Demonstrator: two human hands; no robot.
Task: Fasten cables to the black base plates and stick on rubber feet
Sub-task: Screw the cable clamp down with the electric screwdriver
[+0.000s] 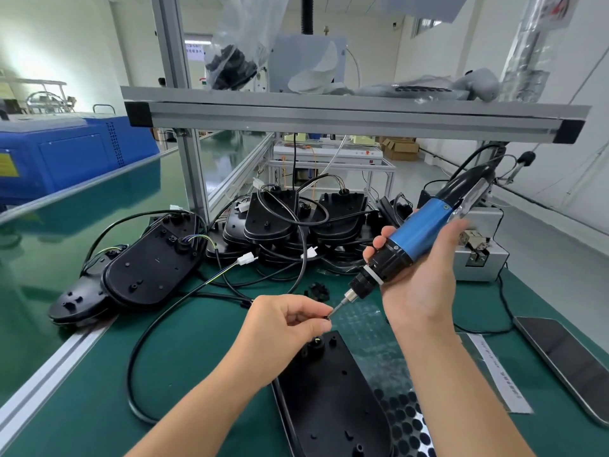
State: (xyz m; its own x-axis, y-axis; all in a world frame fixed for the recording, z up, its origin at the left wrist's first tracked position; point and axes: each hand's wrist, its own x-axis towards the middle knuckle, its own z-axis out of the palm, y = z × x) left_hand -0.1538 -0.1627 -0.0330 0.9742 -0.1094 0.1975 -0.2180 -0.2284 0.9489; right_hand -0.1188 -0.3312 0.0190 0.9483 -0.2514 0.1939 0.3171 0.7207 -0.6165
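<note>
A black oval base plate (333,400) lies in front of me on the green mat. My right hand (425,275) grips a blue and black electric screwdriver (415,239), tilted down to the left. Its bit tip meets a small black screw (327,316) pinched in the fingertips of my left hand (283,321), just above the plate's far end. A black cable (148,328) loops across the mat to the left. A sheet of round black rubber feet (405,420) lies to the right of the plate, partly under my right forearm.
Stacks of black base plates with cables (296,222) fill the back of the bench, and two more plates (148,265) lie at left. A phone (570,361) rests at right. A metal box (478,255) stands behind my right hand. An aluminium shelf (346,117) hangs overhead.
</note>
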